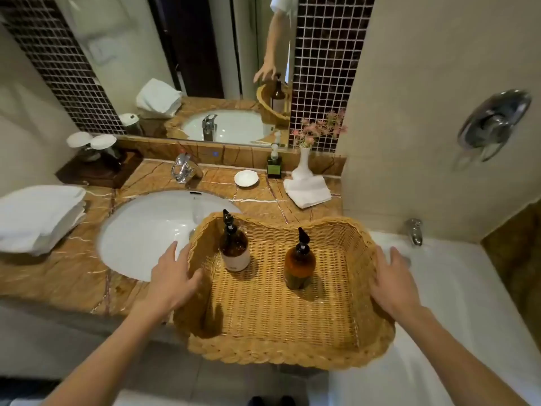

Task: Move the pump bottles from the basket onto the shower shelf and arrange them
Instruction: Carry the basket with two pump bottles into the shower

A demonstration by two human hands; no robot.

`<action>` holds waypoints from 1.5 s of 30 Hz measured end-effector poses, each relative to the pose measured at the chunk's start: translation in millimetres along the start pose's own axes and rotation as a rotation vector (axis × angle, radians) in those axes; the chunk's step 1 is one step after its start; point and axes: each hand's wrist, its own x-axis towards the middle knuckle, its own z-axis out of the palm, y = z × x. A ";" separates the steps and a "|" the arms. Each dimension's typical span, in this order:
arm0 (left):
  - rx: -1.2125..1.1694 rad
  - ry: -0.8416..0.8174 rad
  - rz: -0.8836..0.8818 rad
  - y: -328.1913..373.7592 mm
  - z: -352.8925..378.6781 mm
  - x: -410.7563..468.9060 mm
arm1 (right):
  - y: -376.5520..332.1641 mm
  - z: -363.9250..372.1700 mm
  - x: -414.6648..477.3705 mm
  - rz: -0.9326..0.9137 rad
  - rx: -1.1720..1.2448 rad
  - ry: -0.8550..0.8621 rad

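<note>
A woven wicker basket (pixel 263 344) sits across the corner of the marble counter and the bathtub rim. Two amber pump bottles stand upright inside it: one with a white label (pixel 235 251) at the back left, one plain (pixel 299 264) to its right. My left hand (pixel 172 276) is at the basket's left wall, fingers spread, thumb near the rim. My right hand (pixel 392 281) lies against the basket's right wall, fingers apart. Neither hand touches a bottle. No shower shelf is in view.
A white sink (pixel 140 230) with a chrome tap (pixel 183 169) lies left of the basket. Folded towels (pixel 38 218), a soap dish (pixel 246 178), a green soap bottle (pixel 274 165), a flower vase (pixel 303 162) and a small towel (pixel 307 190) sit on the counter. The bathtub (pixel 456 303) is at the right.
</note>
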 end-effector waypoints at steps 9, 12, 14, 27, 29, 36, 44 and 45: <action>-0.016 -0.010 -0.043 5.1 16.8 -4.2 | -0.9 10.8 1.6 0.009 0.110 -0.040; -0.081 -0.039 -0.033 3.7 22.5 -4.8 | -4.6 10.7 -3.5 -0.019 0.154 -0.030; -0.149 -0.066 -0.021 3.2 26.0 -6.1 | -5.2 10.0 -5.2 -0.038 0.175 -0.026; -0.256 -0.052 -0.075 -10.2 38.1 -6.0 | -4.4 11.1 -9.6 -0.063 0.374 0.017; -0.254 -0.025 -0.053 -10.2 37.3 -1.2 | -2.9 11.8 -10.4 -0.067 0.359 0.025; -0.279 -0.014 0.040 12.8 29.9 17.5 | 12.6 3.8 -29.7 0.021 0.350 0.096; -0.286 -0.084 0.388 75.7 17.1 48.2 | 36.1 -14.8 -106.8 0.306 0.386 0.274; -0.278 -0.100 0.444 85.7 16.9 51.4 | 37.3 -15.5 -122.9 0.343 0.389 0.312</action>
